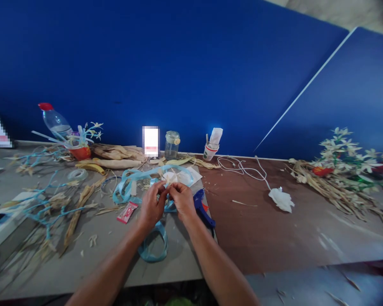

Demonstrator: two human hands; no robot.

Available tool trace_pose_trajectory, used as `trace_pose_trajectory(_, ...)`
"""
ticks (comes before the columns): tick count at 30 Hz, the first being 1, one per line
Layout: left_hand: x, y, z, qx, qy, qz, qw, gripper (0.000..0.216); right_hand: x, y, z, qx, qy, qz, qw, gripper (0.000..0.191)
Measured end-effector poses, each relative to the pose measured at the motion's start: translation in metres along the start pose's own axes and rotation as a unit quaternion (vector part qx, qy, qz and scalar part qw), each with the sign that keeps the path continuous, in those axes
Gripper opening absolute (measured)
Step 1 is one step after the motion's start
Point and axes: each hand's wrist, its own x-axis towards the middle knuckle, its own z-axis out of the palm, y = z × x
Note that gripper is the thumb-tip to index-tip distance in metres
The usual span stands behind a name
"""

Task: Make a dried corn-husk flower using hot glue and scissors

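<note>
Above the surface (242,238), between its front and back edges, the left hand (152,203) and the right hand (181,199) together pinch a pale piece (170,177), seemingly unfinished; white flowers (341,146) near the back edge look complete.

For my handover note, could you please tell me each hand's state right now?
Left hand: closed, apparently pinching a small, pale, petal-like piece.
Right hand: closed, apparently pinching the same piece.

No legible text or numbers.
</note>
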Motion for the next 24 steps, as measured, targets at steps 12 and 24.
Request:
trace_pose_trajectory(12, -0.0033, -0.0015, 0.0022, -0.056, 0.002, -0.032, 0.998, 0.030, -0.0021, -0.0005, 0.0015, -0.048, 0.019, -0.044, 0.998, 0.017)
trace_pose_trajectory(24, -0.0011, 0.0004, 0.0043, -0.193, -0.043, -0.125, 0.972, 0.030, 0.0002, 0.0004, -0.0005, -0.047, 0.023, -0.059, 0.997, 0.012)
